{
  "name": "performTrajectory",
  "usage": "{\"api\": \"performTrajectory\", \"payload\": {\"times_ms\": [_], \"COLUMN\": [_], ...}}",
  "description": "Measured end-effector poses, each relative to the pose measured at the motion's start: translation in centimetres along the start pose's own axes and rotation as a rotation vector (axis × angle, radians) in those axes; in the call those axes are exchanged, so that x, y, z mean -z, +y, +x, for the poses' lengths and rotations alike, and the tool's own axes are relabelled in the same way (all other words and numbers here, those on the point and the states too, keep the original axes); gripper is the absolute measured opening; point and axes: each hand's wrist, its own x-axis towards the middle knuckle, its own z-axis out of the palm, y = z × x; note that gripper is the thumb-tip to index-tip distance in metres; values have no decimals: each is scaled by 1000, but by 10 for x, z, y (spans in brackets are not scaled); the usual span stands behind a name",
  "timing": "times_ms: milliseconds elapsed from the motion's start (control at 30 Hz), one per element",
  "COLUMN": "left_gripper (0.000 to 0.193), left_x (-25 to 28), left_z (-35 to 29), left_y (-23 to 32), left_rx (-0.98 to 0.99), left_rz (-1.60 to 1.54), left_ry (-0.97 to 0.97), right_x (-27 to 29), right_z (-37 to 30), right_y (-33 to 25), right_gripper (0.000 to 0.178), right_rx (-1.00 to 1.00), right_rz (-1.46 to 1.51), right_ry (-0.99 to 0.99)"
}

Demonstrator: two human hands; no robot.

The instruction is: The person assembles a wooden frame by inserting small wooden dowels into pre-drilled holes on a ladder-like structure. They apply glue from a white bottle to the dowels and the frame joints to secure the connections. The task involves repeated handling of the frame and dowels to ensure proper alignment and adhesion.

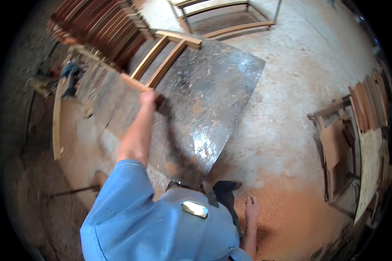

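A small wooden frame (166, 63) lies over the far left part of a dark, stained worktable (196, 104). Two side-by-side bars join its near rail to its far rail. My left arm reaches forward, and my left hand (148, 96) is closed on the near rail, close to its right end. Down at my right side hangs my right hand (252, 209), away from the table and above the floor. Its fingers look curled in; whether anything is inside them is hidden.
Reddish slatted wooden pieces (100, 26) stand beyond the table at the left. A low open frame (231, 19) is on the floor ahead. To the right, a rack (339, 143) holds boards. Sawdust (283, 217) covers the floor by my right hand. A blue-green tool (69, 71) sits far left.
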Motion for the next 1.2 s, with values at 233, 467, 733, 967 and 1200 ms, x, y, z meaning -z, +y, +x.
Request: {"api": "performTrajectory", "payload": {"times_ms": [233,467,733,967,1200], "left_gripper": [60,26,46,29,59], "left_x": [-136,-214,-396,-556,-631], "left_z": [-309,-470,-611,-818,-956], "left_y": [54,40,137,471,650], "left_rx": [-831,-714,-1220,-493,227], "left_rz": [400,433,624,-378,-599], "left_ry": [-283,-1327,-1512,-1784,-1875], "right_x": [153,199,175,219,262], "right_z": [-6,24,-23,38,111], "right_y": [115,153,197,176,140], "right_gripper": [27,33,33,22,21], "right_rx": [-384,-348,-531,-779,-787], "right_rz": [309,158,247,812,1099], "right_ry": [115,383,465,641,737]}}
